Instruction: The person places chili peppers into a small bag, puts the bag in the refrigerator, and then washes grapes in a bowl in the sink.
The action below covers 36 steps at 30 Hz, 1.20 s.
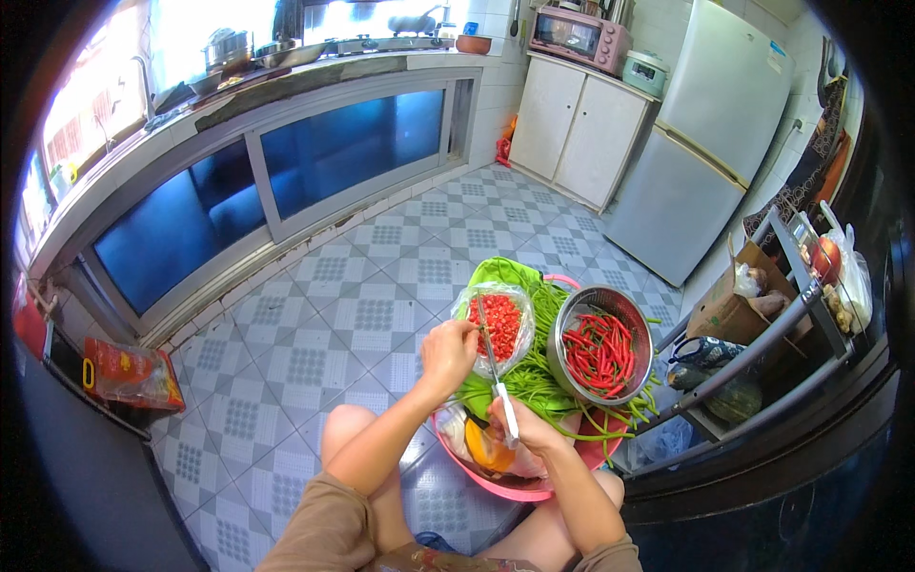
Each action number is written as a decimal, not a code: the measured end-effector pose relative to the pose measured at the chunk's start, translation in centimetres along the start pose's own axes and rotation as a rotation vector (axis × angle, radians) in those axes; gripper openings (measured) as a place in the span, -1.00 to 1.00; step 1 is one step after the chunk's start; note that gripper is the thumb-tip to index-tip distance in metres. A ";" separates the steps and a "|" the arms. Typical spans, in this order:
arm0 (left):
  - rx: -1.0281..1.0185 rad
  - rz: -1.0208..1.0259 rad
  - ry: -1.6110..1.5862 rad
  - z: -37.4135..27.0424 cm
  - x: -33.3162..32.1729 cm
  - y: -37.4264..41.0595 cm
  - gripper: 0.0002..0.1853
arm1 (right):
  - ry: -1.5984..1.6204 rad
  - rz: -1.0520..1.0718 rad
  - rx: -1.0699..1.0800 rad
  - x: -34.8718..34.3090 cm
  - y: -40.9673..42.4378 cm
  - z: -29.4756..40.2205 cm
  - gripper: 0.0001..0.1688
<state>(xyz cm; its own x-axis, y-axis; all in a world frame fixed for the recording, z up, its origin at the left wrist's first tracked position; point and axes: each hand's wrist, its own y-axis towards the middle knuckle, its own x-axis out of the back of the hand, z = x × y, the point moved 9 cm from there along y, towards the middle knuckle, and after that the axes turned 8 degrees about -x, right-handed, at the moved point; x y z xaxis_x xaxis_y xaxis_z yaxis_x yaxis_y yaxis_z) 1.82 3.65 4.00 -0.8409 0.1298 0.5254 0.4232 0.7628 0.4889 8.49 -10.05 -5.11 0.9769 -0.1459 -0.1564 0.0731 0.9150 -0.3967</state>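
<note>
My right hand (525, 425) is closed around the white handle of a knife or scissors (506, 415); its narrow metal blade points up over a plastic-lined bowl of chopped red chilies (498, 325). My left hand (449, 354) has its fingertips pinched beside the blade at the bowl's left edge; whatever small thing lies between them is too small to tell. To the right, a perforated steel colander (647, 357) holds whole red chilies (599, 354). Both containers rest on long green beans (547, 307) heaped over a pink basin (493, 490). A yellow and white bag (486, 447) lies in the basin.
At the right stands a metal rack (758, 343) with a cardboard box, squashes and bags. A refrigerator (700, 143) and a white cabinet (579, 129) are ahead. The counter (300, 86) with a stove runs along the left. A red package (136, 372) is at the lower left.
</note>
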 end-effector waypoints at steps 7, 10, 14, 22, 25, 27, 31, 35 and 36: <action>-0.012 0.062 0.005 -0.3 -0.6 -0.2 -0.84 | -0.029 0.014 0.023 0.1 0.4 -0.2 -0.61; -0.013 0.061 0.018 -0.1 -0.8 -0.2 -0.84 | -0.049 0.016 0.031 0.0 0.4 -0.1 -0.60; -0.005 0.058 0.042 -0.2 -0.6 -0.3 -0.84 | -0.067 -0.025 -0.001 0.1 0.2 0.1 -0.58; -0.014 0.025 0.096 -1.0 -0.4 -0.6 -0.84 | 0.037 -0.037 0.013 0.2 0.9 -0.7 -0.60; -0.019 0.015 0.116 -1.4 -0.3 -0.6 -0.84 | 0.119 -0.030 0.010 0.2 1.1 -1.0 -0.61; -0.006 0.012 0.118 -1.3 -0.3 -0.6 -0.84 | 0.154 -0.060 -0.033 0.3 0.9 -0.9 -0.61; -0.023 -0.039 0.109 -0.8 0.0 -0.3 -0.84 | 0.087 -0.101 -0.077 0.9 -0.3 -0.1 -0.61; -0.193 -0.273 -0.042 -1.7 3.9 0.9 -0.88 | 0.043 -0.129 -0.042 1.2 -1.7 0.0 -0.61; -0.268 -0.368 -0.076 -3.1 6.0 1.2 -0.89 | 0.015 -0.116 -0.016 1.2 -2.0 0.3 -0.61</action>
<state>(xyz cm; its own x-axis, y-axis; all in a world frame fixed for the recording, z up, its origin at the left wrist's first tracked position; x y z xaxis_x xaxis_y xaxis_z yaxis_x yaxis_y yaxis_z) -1.70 3.39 9.88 -0.9698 -0.0651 0.2351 0.1556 0.5772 0.8016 9.54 -11.94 -4.20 0.9589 -0.2559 -0.1225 0.1817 0.8856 -0.4275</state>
